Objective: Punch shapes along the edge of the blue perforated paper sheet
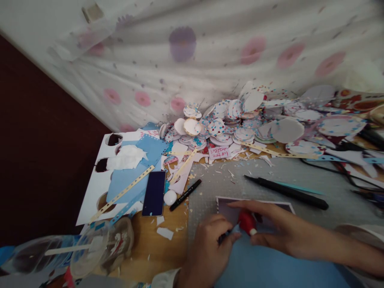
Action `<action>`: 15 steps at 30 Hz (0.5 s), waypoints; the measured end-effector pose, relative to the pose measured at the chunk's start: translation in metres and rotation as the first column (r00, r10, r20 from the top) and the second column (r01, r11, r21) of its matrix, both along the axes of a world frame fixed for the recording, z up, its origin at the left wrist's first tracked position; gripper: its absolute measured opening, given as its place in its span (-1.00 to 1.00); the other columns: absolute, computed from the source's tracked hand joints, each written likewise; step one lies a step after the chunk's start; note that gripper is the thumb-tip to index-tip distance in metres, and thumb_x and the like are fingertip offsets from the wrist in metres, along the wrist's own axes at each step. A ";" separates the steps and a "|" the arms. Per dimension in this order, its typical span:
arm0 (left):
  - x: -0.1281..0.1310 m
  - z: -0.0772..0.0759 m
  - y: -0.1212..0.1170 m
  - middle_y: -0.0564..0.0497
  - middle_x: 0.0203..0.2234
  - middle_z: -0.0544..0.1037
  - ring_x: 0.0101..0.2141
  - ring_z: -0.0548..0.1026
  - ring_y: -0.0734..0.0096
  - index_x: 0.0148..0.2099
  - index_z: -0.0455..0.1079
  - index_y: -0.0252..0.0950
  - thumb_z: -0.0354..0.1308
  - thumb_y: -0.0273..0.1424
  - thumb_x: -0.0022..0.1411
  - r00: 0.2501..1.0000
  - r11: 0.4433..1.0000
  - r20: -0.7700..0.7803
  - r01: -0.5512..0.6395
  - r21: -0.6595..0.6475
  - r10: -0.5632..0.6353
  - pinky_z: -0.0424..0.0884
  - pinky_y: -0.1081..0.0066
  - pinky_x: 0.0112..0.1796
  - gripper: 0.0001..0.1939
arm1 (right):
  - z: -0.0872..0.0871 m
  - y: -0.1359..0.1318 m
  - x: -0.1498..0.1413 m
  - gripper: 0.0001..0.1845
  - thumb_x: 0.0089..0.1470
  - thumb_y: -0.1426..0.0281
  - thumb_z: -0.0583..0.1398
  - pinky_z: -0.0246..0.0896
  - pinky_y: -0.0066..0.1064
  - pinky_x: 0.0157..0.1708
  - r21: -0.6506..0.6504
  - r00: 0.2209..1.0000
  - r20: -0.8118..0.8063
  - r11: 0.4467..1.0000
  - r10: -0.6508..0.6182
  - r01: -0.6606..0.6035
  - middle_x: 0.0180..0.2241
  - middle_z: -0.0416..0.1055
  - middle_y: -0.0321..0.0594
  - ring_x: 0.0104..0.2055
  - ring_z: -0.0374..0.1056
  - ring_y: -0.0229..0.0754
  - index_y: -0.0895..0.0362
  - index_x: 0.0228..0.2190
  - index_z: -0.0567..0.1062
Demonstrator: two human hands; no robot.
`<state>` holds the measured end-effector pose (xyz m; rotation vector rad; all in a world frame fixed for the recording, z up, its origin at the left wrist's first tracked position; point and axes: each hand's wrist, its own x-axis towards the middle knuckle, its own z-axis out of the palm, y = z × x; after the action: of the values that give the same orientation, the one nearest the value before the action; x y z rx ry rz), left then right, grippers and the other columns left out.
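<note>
My left hand is closed in a pinch on a thin dark tool whose tip pokes out near its thumb. My right hand reaches in from the right, fingers curled round a small red and white object, with the forefinger stretched over a greyish card. The card lies on a grey cutting mat, and a light blue sheet spreads out below both hands.
A heap of round paper cut-outs fills the back of the table. A black marker, a long black tool, a dark phone, a white round eraser and blue paper with punched strips lie around. Clear plastic cups stand front left.
</note>
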<state>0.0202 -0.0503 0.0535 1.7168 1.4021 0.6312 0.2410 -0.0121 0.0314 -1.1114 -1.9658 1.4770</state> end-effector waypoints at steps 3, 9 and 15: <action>0.000 0.000 0.000 0.04 -0.45 0.53 -0.32 0.50 0.34 -0.44 0.49 -0.32 0.32 -0.56 0.21 1.000 1.000 0.009 -0.005 0.008 0.004 0.28 0.45 -0.28 -0.83 | 0.012 0.004 -0.003 -0.65 0.03 0.20 0.31 0.36 -0.23 -0.12 -0.051 0.997 0.060 0.998 0.048 -0.045 -0.24 0.55 -0.21 -0.17 0.45 -0.06 0.03 -0.13 0.56; 0.003 -0.002 0.000 0.04 -0.49 0.51 -0.35 0.49 0.34 -0.47 0.47 -0.31 0.30 -0.52 0.23 1.000 1.000 0.007 -0.011 -0.012 0.011 0.27 0.44 -0.30 -0.79 | 0.017 0.003 -0.007 -0.74 0.04 0.15 0.32 0.33 -0.27 -0.23 0.008 0.999 0.036 1.000 0.001 -0.001 -0.35 0.48 -0.27 -0.28 0.40 -0.14 0.06 -0.33 0.50; -0.003 0.019 0.001 0.01 -0.29 0.55 -0.19 0.52 0.24 -0.23 0.52 -0.26 0.35 -0.36 0.16 0.994 0.993 0.018 0.106 -0.047 -0.106 0.36 0.38 -0.17 -0.87 | 0.023 -0.005 -0.007 -0.79 0.10 0.18 0.25 0.39 -0.25 -0.27 0.101 0.999 -0.030 0.994 -0.030 0.033 -0.37 0.48 -0.20 -0.30 0.43 -0.11 0.06 -0.38 0.48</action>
<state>0.0169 -0.0491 0.0728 1.7329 1.2961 0.5470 0.2342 -0.0169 0.0540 -1.0674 -1.9712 1.3540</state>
